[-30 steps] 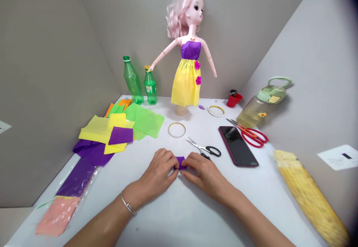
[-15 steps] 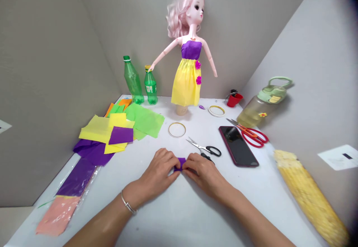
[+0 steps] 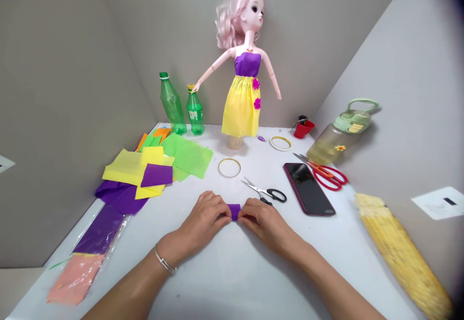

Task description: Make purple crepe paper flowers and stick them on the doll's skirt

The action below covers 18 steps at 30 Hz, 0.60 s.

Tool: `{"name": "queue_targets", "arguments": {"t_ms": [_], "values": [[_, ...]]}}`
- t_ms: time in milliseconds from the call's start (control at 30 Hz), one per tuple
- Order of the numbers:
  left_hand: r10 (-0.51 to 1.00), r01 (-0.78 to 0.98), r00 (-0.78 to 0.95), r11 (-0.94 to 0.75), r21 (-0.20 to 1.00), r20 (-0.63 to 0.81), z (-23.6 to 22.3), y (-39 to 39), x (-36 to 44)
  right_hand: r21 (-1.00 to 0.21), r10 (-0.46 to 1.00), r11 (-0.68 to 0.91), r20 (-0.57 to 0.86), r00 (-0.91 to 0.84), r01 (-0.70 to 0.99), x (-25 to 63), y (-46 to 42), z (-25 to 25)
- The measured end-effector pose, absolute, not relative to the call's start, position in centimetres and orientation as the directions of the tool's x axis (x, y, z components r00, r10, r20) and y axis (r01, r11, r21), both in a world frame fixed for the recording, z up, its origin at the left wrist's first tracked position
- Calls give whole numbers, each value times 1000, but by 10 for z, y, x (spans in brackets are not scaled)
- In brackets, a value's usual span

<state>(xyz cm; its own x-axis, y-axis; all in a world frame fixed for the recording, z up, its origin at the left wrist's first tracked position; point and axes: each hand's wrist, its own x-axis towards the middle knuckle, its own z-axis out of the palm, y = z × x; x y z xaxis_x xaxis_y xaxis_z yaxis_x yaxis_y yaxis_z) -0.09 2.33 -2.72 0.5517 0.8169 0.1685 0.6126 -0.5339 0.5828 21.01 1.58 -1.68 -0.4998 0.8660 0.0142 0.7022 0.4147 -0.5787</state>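
Purple crepe paper strip (image 3: 234, 211) is pinched between the left hand (image 3: 206, 218) and right hand (image 3: 263, 223) over the white worktop (image 3: 232, 281), each grip closed on one end of it. Relative to that strip, black-handled scissors (image 3: 266, 192) lie just beyond the right hand, and a gold hoop (image 3: 229, 167) lies farther ahead. Stacked yellow and purple paper (image 3: 156, 175) lies off to the left, while a smartphone (image 3: 308, 188) and red-handled scissors (image 3: 326, 176) lie off to the right. A pink-haired doll (image 3: 241, 93) in a purple-and-yellow dress stands farthest back.
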Motion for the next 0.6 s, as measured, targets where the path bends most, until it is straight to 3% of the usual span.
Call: {"name": "queue_targets", "arguments": {"t_ms": [400, 600], "values": [[824, 617, 536, -532, 580, 185, -30, 24, -4, -487, 877, 443, 62, -476, 753, 208, 20, -22], [810, 617, 542, -564, 549, 224, -29, 24, -4, -338, 849, 523, 122, -514, 783, 206, 18, -24]]}}
